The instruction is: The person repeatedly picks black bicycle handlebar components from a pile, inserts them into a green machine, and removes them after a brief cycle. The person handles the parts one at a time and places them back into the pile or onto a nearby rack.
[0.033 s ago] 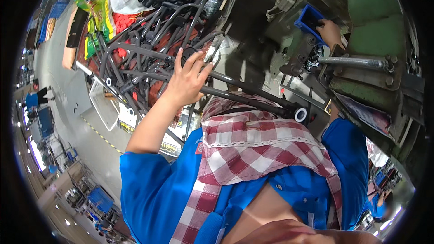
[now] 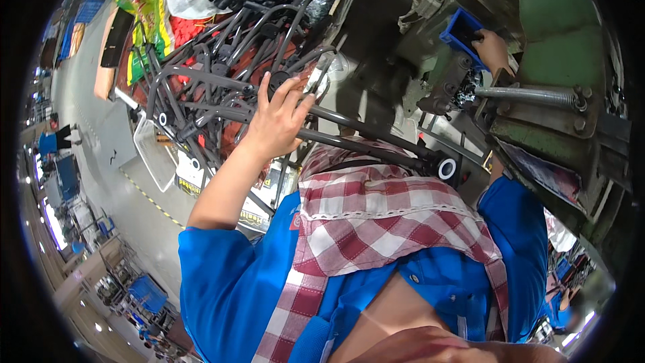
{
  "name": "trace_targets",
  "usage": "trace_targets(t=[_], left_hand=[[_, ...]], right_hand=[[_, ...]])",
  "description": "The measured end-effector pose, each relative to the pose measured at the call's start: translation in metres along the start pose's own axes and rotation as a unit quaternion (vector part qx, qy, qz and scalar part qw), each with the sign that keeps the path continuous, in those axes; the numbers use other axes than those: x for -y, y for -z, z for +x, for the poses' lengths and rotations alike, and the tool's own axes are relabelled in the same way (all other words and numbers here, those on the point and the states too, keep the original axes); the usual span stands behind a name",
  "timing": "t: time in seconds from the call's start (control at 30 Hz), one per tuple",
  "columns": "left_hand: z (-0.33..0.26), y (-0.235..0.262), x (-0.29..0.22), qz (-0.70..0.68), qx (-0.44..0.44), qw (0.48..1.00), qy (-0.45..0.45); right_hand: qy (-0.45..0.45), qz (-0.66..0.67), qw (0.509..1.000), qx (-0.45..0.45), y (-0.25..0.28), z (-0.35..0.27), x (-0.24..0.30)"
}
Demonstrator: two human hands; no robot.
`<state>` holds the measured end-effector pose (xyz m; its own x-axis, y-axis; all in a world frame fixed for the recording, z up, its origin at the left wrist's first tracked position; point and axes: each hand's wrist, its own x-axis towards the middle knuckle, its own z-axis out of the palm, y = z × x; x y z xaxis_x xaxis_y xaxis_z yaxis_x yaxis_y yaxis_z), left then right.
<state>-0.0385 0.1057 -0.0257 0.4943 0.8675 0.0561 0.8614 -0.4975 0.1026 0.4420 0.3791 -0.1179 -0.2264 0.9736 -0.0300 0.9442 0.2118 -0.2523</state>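
Observation:
My left hand (image 2: pixel 277 117) lies across a bent black metal tube frame (image 2: pixel 363 126), its fingers over the upper tube and the thumb by the lower one. That frame stretches from the pile on the left to in front of my apron, ending in a joint with a white ring (image 2: pixel 446 169). Over at the machine, my right hand (image 2: pixel 492 52) reaches into a small blue bin (image 2: pixel 459 33). Its fingers are bent together at the bin's inside; whatever they pinch is hidden. Part of my right forearm is covered by the machine.
Black tube frames (image 2: pixel 232 60) are heaped on the left beside yellow-green sacks (image 2: pixel 156 23). A green machine (image 2: pixel 551 40) with a coiled spring (image 2: pixel 527 93) fills the right side. Small shiny metal parts (image 2: pixel 468 87) sit below the blue bin. A white wire rack (image 2: pixel 151 154) stands near the floor.

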Motion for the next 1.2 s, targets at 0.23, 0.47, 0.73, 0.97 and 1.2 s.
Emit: trace_targets(t=[0.23, 0.47, 0.73, 0.97, 1.2], left_hand=[[-0.012, -0.002, 0.002, 0.019, -0.010, 0.999, 0.030], [0.018, -0.004, 0.007, 0.011, 0.023, 0.999, -0.020], [0.039, -0.007, -0.002, -0.004, 0.014, 0.997, -0.075], [0.034, -0.001, -0.015, 0.004, 0.022, 0.997, -0.076], [0.023, -0.013, -0.021, -0.001, 0.018, 0.998, -0.064]], right_hand=[[-0.006, 0.041, 0.999, -0.028, -0.002, 0.000, 0.004], [-0.032, 0.040, 0.995, -0.086, 0.017, -0.012, 0.010], [-0.092, 0.125, 0.976, -0.153, -0.041, 0.001, -0.049], [-0.119, 0.160, 0.971, -0.135, -0.076, 0.016, -0.111], [-0.118, 0.267, 0.943, -0.161, -0.031, -0.030, -0.080]])
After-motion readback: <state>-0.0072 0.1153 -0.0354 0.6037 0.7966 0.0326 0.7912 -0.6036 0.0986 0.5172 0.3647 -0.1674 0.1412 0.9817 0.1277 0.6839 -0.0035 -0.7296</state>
